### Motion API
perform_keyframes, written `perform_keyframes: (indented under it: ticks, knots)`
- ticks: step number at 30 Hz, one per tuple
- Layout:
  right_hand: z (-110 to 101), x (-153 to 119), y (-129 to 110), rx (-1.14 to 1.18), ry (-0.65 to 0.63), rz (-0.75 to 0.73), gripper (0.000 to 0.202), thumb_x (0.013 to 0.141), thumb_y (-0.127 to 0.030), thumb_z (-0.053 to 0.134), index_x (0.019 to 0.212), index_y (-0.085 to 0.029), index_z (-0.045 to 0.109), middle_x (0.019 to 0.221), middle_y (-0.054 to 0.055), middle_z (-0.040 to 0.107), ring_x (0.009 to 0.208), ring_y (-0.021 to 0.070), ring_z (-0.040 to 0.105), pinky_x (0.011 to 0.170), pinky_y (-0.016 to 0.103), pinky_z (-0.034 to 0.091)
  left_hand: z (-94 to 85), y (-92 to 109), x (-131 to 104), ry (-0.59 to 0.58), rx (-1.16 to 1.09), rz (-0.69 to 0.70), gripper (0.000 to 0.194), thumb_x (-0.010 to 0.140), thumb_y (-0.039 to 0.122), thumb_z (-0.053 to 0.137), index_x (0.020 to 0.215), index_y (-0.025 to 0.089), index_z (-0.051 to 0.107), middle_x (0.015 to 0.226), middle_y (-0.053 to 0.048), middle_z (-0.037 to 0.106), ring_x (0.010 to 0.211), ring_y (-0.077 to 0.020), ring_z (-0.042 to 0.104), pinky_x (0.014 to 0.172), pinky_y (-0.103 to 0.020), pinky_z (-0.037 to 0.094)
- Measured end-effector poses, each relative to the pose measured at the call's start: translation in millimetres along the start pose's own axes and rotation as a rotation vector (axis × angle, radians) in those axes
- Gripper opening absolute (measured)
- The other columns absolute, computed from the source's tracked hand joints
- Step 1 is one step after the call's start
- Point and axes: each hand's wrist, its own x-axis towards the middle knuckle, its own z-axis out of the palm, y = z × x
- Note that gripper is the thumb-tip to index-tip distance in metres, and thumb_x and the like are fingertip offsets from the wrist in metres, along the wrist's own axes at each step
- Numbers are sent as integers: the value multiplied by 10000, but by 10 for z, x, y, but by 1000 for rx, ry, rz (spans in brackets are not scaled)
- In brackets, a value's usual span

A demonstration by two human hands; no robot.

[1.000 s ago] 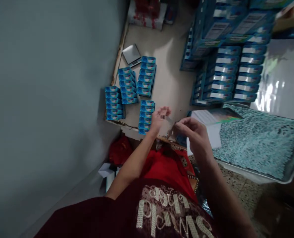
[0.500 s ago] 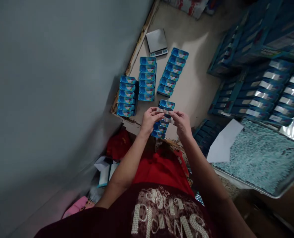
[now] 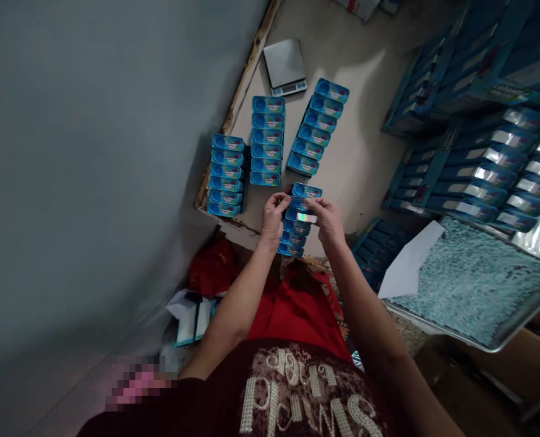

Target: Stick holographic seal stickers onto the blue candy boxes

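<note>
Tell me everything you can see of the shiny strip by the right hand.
The strip is small, narrow and flat, silvery white with a rainbow sheen on its left part, like foil or holographic film. It lies crosswise in view, over the row of blue boxes. Its right end meets the fingers of the right hand, which seems to hold it; the left hand is apart from it. Any print is too small to read.
</note>
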Motion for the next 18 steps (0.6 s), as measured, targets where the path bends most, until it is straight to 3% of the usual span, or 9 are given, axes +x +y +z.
perform_keyframes:
  ticks: [5,11,14,18]
  knots:
    - [-162,-78,-18,-52,26,-46,410,623,-539,859,731,-195,664,648,-22,622,561,97,449,531,240,291,99,-61,-94,-50,-158,11,157,906,299,734,893,191,621,1403,-91,724,1145,-189,733,1005,-326,578]
    - [-214,-3,-190,-190,109,-216,362,743,-535,790,755,-181,717,634,-14,614,573,113,459,553,258,332,251,159,-89,86,76,150,163,894,327,784,906,184,707,1096,-68,793,1024,-183,736,951,-297,565]
    - [-147,136,-194,-314,183,-258,329,764,-505,760,739,-180,717,620,-14,602,597,129,493,600,265,373,270,162,-43,166,84,171,183,884,340,791,890,175,713,908,-44,772,876,-167,726,856,-280,567]
    - [-128,273,-97,-422,221,-244,320,777,-499,749,761,-179,730,613,-17,589,597,135,492,606,273,366,233,92,0,203,152,191,170,877,328,797,876,171,730,875,-40,773,857,-166,723,843,-269,564]
